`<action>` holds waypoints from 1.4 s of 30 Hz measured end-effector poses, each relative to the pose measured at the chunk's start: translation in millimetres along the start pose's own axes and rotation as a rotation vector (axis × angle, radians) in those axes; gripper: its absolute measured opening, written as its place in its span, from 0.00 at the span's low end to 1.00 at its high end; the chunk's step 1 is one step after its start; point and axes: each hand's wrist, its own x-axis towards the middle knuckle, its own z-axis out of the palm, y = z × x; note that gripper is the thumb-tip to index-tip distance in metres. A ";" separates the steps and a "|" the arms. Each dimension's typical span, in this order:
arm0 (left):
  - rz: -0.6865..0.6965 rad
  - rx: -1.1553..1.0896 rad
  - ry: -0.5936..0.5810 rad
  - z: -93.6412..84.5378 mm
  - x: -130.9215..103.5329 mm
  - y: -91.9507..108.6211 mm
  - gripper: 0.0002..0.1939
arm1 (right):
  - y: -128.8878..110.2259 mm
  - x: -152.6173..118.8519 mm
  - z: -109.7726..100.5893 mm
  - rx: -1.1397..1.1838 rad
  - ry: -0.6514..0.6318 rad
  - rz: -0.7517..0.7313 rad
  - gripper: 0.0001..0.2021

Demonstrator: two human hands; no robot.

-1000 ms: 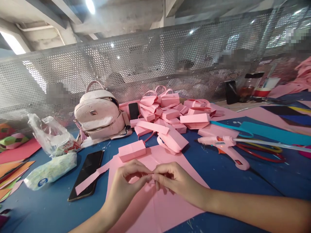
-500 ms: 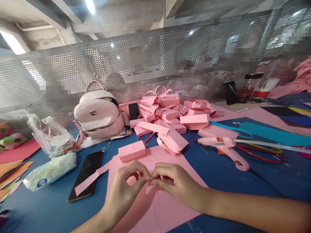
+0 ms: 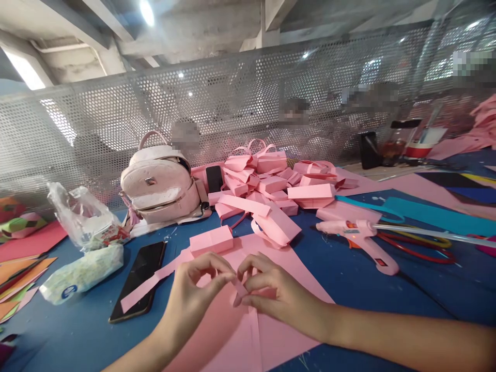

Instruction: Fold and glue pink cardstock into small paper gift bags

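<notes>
Between my fingertips is a narrow pink paper strip [image 3: 241,289], mostly covered by the fingers. My left hand [image 3: 203,284] pinches one end of it with thumb and forefinger. On the other side my right hand [image 3: 267,284] grips it, thumb below and fingers bent above. Both hands are over a large pink paper sheet [image 3: 228,336] lying on the blue table. Just beyond my left hand sits a folded pink paper box [image 3: 211,240]. Another pink strip [image 3: 141,292] stretches out to the left across a black phone [image 3: 145,268].
A pink glue gun [image 3: 366,235] lies to the right, its cord trailing forward. Behind the sheet are piled pink paper boxes [image 3: 271,181]. A pink backpack [image 3: 158,181], a plastic bag [image 3: 87,217] and a tissue pack [image 3: 83,274] stand left. A perforated metal screen [image 3: 232,103] runs behind.
My right fingers have lifted and spread slightly, so more of the small strip shows between the hands. The left hand keeps its pinch. The view has shifted a little.
</notes>
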 end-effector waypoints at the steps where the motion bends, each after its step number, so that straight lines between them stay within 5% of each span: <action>1: 0.002 -0.029 0.057 -4.9 3.8 1.0 0.09 | 0.0 0.2 -0.2 0.042 -0.004 0.026 0.13; 5: -0.018 -0.184 0.341 -25.3 21.3 -5.3 0.11 | -3.1 -0.7 -3.3 0.175 -0.002 0.133 0.16; 7: -0.034 -0.228 0.384 -32.9 28.7 -13.1 0.13 | -5.1 -1.9 -5.9 0.158 0.021 0.124 0.16; 11: -0.078 -0.272 0.389 -39.2 36.2 -26.6 0.16 | -6.1 -4.1 -9.9 0.000 0.089 -0.099 0.15; 15: -0.109 -0.298 0.370 -38.6 36.8 -30.9 0.16 | -6.1 -4.6 -9.5 0.085 0.013 -0.212 0.18; 19: -0.104 -0.313 0.380 -37.9 36.2 -30.0 0.16 | -5.6 -4.6 -9.4 0.280 0.011 -0.114 0.19; 25: -0.077 -0.329 0.425 -37.0 37.0 -29.0 0.17 | 6.6 1.4 -13.1 0.340 0.224 0.101 0.11; 42: -0.033 -0.327 0.455 -35.6 35.0 -19.9 0.16 | 19.5 13.7 -16.4 0.375 0.311 0.213 0.17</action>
